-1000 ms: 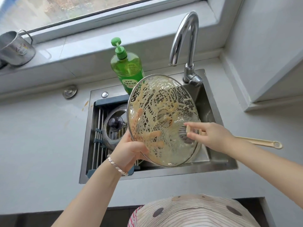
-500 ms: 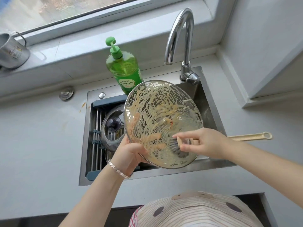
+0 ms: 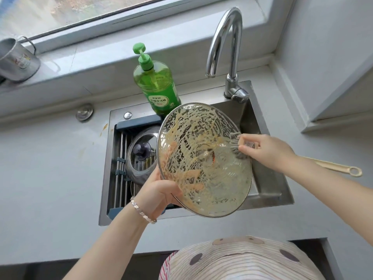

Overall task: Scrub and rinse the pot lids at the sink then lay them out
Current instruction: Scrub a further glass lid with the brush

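A large glass pot lid (image 3: 203,160), smeared with brownish residue and suds, is tilted over the steel sink (image 3: 268,184). My left hand (image 3: 157,190) grips its lower left rim, fingers showing through the glass. My right hand (image 3: 264,150) holds a long-handled dish brush (image 3: 237,145) near its head, grey bristles pressed on the lid's upper right part. The cream handle end (image 3: 343,168) sticks out behind my right forearm. A second, smaller glass lid (image 3: 139,156) with a dark knob lies on the drying rack (image 3: 121,158) in the sink's left half.
A green dish soap bottle (image 3: 155,85) stands on the sink's back ledge. The chrome faucet (image 3: 228,47) arches over the back right; no water runs. A metal mug (image 3: 16,59) sits on the windowsill at far left. Grey countertop (image 3: 50,168) surrounds the sink.
The brush has moved from the lid's lower middle up to its upper right edge. The lid has tipped a little to the right in my left hand.
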### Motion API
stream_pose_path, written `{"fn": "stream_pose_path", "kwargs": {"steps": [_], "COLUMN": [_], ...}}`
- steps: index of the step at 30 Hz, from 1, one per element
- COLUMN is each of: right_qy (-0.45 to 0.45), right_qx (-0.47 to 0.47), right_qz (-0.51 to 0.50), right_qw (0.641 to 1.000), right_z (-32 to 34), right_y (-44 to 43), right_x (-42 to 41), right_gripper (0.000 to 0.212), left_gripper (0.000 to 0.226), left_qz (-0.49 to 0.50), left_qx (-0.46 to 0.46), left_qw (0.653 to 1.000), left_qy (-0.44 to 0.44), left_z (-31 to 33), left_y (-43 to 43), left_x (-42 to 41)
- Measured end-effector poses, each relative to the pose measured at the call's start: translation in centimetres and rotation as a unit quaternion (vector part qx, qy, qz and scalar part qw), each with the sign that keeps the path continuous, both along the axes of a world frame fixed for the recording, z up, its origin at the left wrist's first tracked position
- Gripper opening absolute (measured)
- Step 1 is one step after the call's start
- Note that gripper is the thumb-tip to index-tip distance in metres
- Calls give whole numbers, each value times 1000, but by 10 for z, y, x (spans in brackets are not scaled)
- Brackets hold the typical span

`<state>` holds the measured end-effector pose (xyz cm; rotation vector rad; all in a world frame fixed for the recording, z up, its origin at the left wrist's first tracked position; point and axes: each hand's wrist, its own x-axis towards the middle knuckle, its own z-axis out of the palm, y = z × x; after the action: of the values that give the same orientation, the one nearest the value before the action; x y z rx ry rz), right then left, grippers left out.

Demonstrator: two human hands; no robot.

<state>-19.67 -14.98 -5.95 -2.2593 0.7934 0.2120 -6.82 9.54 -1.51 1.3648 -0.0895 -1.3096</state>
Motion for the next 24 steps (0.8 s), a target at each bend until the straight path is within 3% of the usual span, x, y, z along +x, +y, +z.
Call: {"fn": "stream_pose_path", "kwargs": {"steps": [3, 6, 10, 13, 15, 18, 20, 24], "right_qy": [-53, -19, -9, -55, -36, 14, -6, -58], "right_qx": [70, 58, -29, 11, 15, -57, -67, -35], "right_qz": [54, 122, -28, 23, 78, 6, -32, 67], "right_qw": [995, 991, 999, 998, 996, 998, 997, 995], "right_z": [7, 12, 3, 6, 10, 9, 8, 18], "right_y": [23, 30, -6, 11, 19, -7, -6, 33], "right_x": [7, -4, 6, 13, 7, 8, 17, 30], "right_gripper": [12, 27, 13, 22, 22, 24, 26, 39], "left_gripper": [82, 85, 87, 86, 86, 89, 89, 86], "left_qz": [-6, -11, -31, -33, -31, -34, -45, -46], "left_qx": [-1, -1, 4, -2, -4, -3, -11, -2], "left_qw": [1000, 1000, 999, 999, 1000, 999, 999, 999], "left_qy": [9, 8, 11, 3, -1, 7, 7, 8], "left_z": [-1, -3, -3, -3, -4, -5, -6, -5], "left_y": [-7, -4, -6, -11, -8, -1, -5, -11], "left_x": [-4, 0, 0, -3, 0, 4, 2, 1]}}
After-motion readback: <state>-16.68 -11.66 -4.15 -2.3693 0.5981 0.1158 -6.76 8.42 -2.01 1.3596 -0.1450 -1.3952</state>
